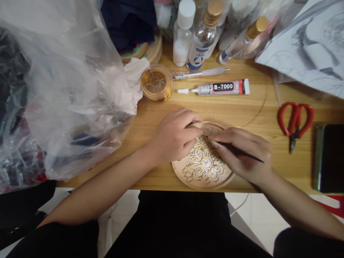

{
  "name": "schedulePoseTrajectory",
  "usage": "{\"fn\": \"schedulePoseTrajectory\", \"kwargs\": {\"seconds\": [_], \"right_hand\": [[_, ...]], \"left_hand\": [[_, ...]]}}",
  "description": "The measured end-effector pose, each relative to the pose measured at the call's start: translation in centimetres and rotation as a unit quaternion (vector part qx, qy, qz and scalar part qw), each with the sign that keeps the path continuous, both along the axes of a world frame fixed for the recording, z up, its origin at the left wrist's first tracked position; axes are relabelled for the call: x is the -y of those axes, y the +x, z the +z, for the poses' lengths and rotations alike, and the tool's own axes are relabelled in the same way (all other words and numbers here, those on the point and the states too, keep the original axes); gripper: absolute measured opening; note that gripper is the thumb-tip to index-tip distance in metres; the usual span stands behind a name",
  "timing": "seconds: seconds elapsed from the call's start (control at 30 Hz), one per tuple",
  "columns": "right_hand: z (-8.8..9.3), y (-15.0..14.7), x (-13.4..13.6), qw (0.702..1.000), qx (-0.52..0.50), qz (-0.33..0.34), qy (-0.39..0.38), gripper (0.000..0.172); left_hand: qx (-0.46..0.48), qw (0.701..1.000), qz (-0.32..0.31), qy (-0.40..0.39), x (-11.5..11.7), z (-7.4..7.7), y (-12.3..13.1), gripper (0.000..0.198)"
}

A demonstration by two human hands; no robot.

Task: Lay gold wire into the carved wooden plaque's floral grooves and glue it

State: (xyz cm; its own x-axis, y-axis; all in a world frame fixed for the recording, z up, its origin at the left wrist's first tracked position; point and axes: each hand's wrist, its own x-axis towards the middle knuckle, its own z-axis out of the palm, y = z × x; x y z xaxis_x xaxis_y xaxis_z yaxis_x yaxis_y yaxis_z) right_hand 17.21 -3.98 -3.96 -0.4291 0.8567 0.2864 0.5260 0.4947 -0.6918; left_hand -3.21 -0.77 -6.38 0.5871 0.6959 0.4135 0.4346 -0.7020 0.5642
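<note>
A round wooden plaque (177,170) lies at the table's front edge, with a flower pattern (206,163) outlined in gold wire on its face. My left hand (176,134) holds the plaque by its upper left side, fingers bent over the rim near the pattern. In my right hand (244,150) is a slim black tool, apparently tweezers (242,152), pinched with the tip down at the pattern's upper part. Both hands' fingertips are close together there, partly hiding the work. A thin gold wire (256,116) curves over the table behind my right hand.
Behind the plaque lie a gold wire spool (156,84), a pen (201,73) and a B-7000 glue tube (223,87). Bottles (200,43) stand farther back. Red-handled pliers (294,122) and a phone (329,157) are right; a plastic bag (72,89) covers the left.
</note>
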Motion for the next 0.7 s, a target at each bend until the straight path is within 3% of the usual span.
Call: {"fn": "schedulePoseTrajectory", "kwargs": {"seconds": [0.7], "right_hand": [[-0.25,0.07,-0.09,0.999,-0.016,0.009,-0.03,0.014]], "left_hand": [[-0.014,1.0,0.005,-0.002,0.06,0.0,0.04,0.018]]}}
